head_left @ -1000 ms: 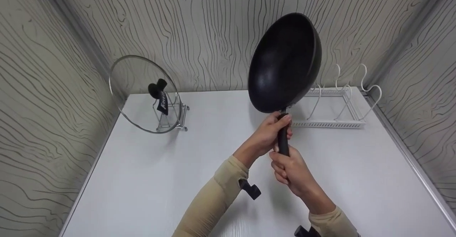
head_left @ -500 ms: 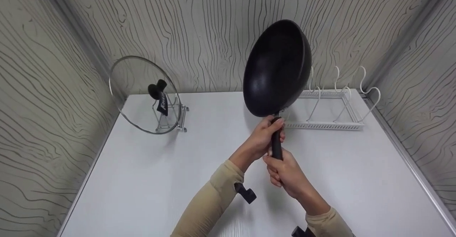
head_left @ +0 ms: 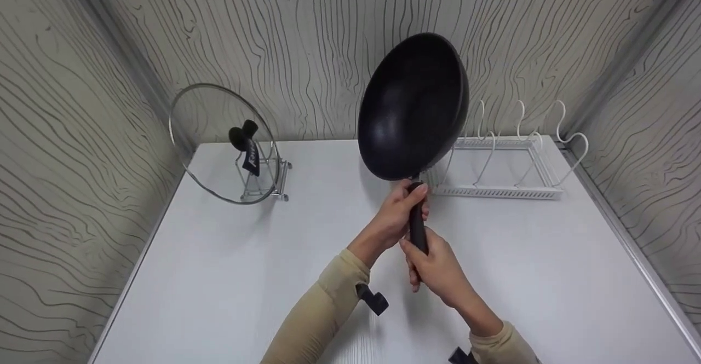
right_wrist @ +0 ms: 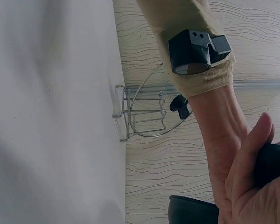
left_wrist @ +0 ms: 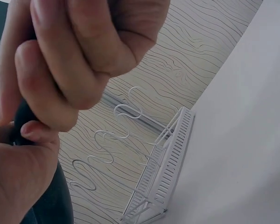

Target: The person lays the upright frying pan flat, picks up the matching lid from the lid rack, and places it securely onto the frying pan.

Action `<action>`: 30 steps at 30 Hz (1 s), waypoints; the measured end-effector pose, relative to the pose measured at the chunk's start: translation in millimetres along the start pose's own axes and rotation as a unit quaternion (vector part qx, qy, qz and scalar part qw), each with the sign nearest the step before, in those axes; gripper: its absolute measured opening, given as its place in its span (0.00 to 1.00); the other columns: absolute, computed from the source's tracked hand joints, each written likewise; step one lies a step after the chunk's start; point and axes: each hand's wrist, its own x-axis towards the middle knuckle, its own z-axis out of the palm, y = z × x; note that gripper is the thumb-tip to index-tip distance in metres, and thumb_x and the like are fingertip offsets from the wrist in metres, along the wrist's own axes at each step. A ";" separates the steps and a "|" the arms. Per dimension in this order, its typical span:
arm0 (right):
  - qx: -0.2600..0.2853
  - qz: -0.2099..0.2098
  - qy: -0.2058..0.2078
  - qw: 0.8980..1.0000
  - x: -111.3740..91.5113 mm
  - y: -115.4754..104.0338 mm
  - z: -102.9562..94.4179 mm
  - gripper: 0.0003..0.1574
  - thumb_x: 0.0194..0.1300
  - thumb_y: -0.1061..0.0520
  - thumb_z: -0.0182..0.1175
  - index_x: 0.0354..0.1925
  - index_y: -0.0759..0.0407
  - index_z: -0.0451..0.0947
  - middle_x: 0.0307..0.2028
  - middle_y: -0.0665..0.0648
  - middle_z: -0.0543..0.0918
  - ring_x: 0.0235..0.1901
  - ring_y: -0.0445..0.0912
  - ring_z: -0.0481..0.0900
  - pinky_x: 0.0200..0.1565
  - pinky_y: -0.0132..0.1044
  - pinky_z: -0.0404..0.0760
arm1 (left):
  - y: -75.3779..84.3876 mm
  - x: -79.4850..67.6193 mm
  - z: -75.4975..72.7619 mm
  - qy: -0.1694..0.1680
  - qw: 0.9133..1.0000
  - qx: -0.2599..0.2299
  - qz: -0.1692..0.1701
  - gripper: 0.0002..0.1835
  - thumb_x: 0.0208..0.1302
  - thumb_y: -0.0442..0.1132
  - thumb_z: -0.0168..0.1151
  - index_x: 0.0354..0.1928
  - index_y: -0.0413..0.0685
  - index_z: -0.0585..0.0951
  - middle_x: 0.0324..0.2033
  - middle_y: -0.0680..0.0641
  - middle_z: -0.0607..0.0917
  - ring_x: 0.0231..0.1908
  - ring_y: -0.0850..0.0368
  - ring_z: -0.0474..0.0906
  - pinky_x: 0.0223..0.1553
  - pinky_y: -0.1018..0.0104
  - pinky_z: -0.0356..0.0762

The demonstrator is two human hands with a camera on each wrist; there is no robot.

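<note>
A deep black wok [head_left: 413,107] is held up tilted in the head view, its hollow side towards me and its handle [head_left: 418,232] pointing down. My left hand [head_left: 393,213] grips the handle just under the bowl. Lower down, around the handle's end, my right hand [head_left: 439,268] holds on with the thumb laid along it. In the left wrist view, curled fingers [left_wrist: 60,65] wrap the dark handle. The right wrist view shows the handle's black end [right_wrist: 272,163] within the right hand.
A white rack [head_left: 498,191] with curved wire dividers stands at the back right, partly behind the wok. At the back left, a glass lid [head_left: 202,183] with a black knob leans upright in a small wire stand [head_left: 282,180]. Patterned walls enclose the white table [head_left: 219,287].
Both hands have carried the wok to the left and slightly lower, away from the white rack, uncovering more of it. The lid and its stand have stayed put.
</note>
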 end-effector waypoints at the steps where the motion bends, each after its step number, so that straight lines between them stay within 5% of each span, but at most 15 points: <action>1: -0.004 0.000 0.004 1.000 -0.1 -0.4 1.0 0.13 0.79 0.57 0.55 0.42 0.67 0.66 0.16 0.54 0.73 0.11 0.42 0.71 0.14 0.35 0.75 | -0.4 -0.2 -0.3 0.003 1.000 -0.002 0.001 0.05 0.81 0.39 0.51 0.46 0.48 0.66 0.25 0.51 0.76 0.26 0.62 0.73 0.32 0.72 0.74; 13: 0.007 0.001 0.001 1.000 1.7 -3.0 3.3 0.11 0.79 0.59 0.52 0.43 0.66 0.63 0.16 0.51 0.69 0.09 0.38 0.65 0.12 0.29 0.64 | 2.7 -2.0 -3.3 0.021 0.999 -0.031 0.000 0.07 0.80 0.39 0.53 0.46 0.47 0.66 0.27 0.50 0.77 0.27 0.62 0.76 0.33 0.73 0.77; 19: 0.012 -0.003 -0.015 1.000 2.7 -0.3 2.6 0.13 0.80 0.57 0.53 0.44 0.67 0.64 0.17 0.50 0.70 0.10 0.38 0.65 0.13 0.29 0.63 | 0.2 0.8 -9.7 0.020 0.993 -0.118 0.000 0.09 0.81 0.38 0.51 0.53 0.39 0.70 0.37 0.48 0.77 0.32 0.60 0.77 0.38 0.72 0.80; 23: 0.007 -0.002 -0.026 1.000 3.6 4.3 2.9 0.12 0.80 0.58 0.52 0.44 0.67 0.64 0.16 0.49 0.69 0.10 0.37 0.64 0.13 0.29 0.63 | -3.4 2.3 -12.0 0.030 0.986 -0.165 -0.011 0.09 0.82 0.38 0.49 0.53 0.39 0.71 0.38 0.50 0.75 0.31 0.63 0.73 0.34 0.76 0.76; 30: 0.005 -0.005 -0.039 0.999 6.1 7.4 5.0 0.11 0.80 0.59 0.52 0.43 0.66 0.64 0.17 0.49 0.69 0.10 0.38 0.65 0.13 0.29 0.66 | -4.3 0.1 -13.2 0.034 0.986 -0.162 -0.008 0.05 0.83 0.38 0.47 0.48 0.43 0.69 0.34 0.52 0.72 0.28 0.65 0.67 0.29 0.78 0.68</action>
